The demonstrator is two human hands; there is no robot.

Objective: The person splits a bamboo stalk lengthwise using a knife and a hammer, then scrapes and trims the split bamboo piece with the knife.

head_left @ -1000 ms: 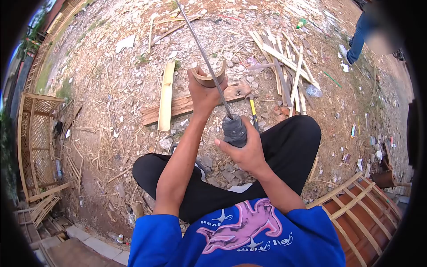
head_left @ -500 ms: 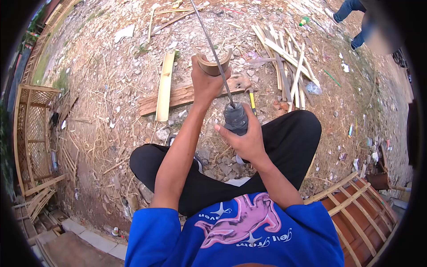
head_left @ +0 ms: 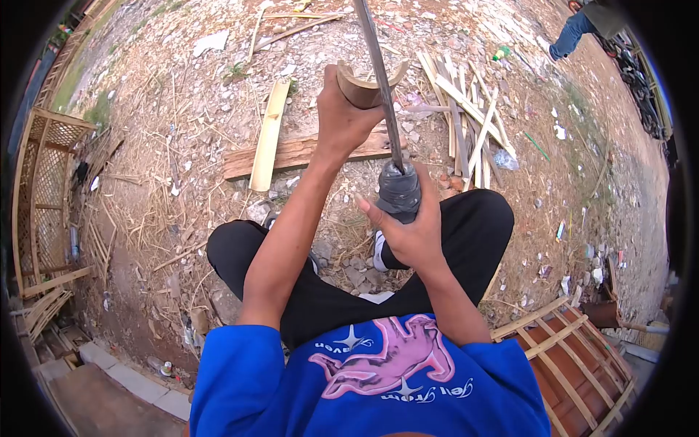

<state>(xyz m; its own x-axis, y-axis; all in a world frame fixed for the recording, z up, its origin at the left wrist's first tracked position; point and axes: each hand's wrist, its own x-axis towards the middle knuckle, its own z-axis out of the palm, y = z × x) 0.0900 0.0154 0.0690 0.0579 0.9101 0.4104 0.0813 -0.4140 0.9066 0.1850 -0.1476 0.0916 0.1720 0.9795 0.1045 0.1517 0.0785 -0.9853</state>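
My left hand (head_left: 342, 116) is closed around a curved piece of split bamboo (head_left: 360, 91), its hollow side facing up and away from me. My right hand (head_left: 415, 226) grips the thick handle (head_left: 399, 193) of a long-bladed knife, wrapped in black tape. Its thumb lies partly off the handle, and the other fingers are mostly hidden behind it. The dark narrow blade (head_left: 382, 73) points away from me and passes over the bamboo's right part; I cannot tell if they touch. Beyond my feet lies a weathered wooden beam (head_left: 240, 164), with a pale split bamboo length (head_left: 271, 135) resting across it.
A heap of bamboo strips (head_left: 470, 109) lies ahead to the right. A lattice frame (head_left: 51, 204) stands at the left, and a slatted bamboo panel (head_left: 582, 364) is at the lower right. Another person's leg (head_left: 571, 35) shows at the upper right. Rubble and straw cover the ground.
The knife's handle has shifted slightly right and its blade has turned, showing wider. The bamboo in my left hand has moved a little up and right. The other person has moved farther away.
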